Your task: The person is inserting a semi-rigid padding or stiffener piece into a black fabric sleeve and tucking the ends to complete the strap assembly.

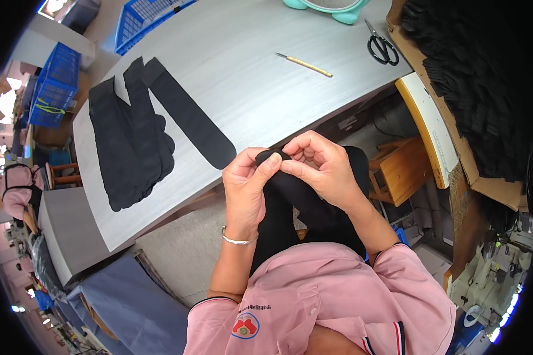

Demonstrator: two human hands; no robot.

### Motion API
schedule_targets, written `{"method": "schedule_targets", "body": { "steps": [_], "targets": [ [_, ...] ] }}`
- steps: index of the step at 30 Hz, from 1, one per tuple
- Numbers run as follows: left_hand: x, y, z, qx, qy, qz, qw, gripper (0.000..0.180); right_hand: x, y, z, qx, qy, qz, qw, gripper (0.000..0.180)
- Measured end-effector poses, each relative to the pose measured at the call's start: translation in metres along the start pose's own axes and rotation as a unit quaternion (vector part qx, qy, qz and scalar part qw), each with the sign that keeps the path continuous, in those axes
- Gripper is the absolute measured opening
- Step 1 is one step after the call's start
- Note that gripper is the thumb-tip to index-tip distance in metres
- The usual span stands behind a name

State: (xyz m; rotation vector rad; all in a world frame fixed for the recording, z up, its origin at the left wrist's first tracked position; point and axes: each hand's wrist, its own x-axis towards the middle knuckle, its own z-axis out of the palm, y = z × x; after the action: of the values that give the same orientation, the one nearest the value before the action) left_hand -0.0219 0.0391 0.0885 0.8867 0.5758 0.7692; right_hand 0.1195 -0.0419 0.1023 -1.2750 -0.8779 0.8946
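Note:
Between my two hands, above my lap, is a black sock (273,155). My left hand (244,183) is closed on it, the thumb pressed onto the fabric, and a silver bangle circles that wrist. My right hand (324,168) pinches the same sock from the other side with thumb and fingers. The sock's lower part hangs over my dark legs and is hard to tell from them. On the table (219,65) just beyond lies a single flat black sock (189,112), next to a pile of black socks (130,142).
A thin tool with a yellowish handle (305,64) and black-handled scissors (383,48) lie on the table. A carton (423,65) full of black socks stands at the right. A turquoise-framed object (346,13) and blue crates (56,83) are farther off. Another person (23,192) sits far left.

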Motion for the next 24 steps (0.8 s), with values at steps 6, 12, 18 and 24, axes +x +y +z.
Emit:
{"method": "schedule_targets", "body": {
  "steps": [6,12,18,24],
  "targets": [
    [0.007,-0.01,0.0,-0.028,0.041,0.001,0.999,0.013,0.004,0.006,-0.001,-0.042,0.007,0.027,0.999,0.02],
    [0.003,-0.006,0.012,-0.039,0.064,-0.012,0.997,0.007,-0.005,0.008,0.002,-0.018,0.024,0.013,0.999,0.019],
    [-0.011,-0.014,0.012,-0.011,0.052,0.042,0.998,0.01,-0.02,-0.002,0.005,0.004,0.032,0.022,0.999,0.02],
    [-0.043,0.006,0.039,-0.01,0.065,0.049,0.997,0.018,-0.038,-0.013,-0.003,0.052,0.069,-0.036,0.996,0.019]
  ]
}}
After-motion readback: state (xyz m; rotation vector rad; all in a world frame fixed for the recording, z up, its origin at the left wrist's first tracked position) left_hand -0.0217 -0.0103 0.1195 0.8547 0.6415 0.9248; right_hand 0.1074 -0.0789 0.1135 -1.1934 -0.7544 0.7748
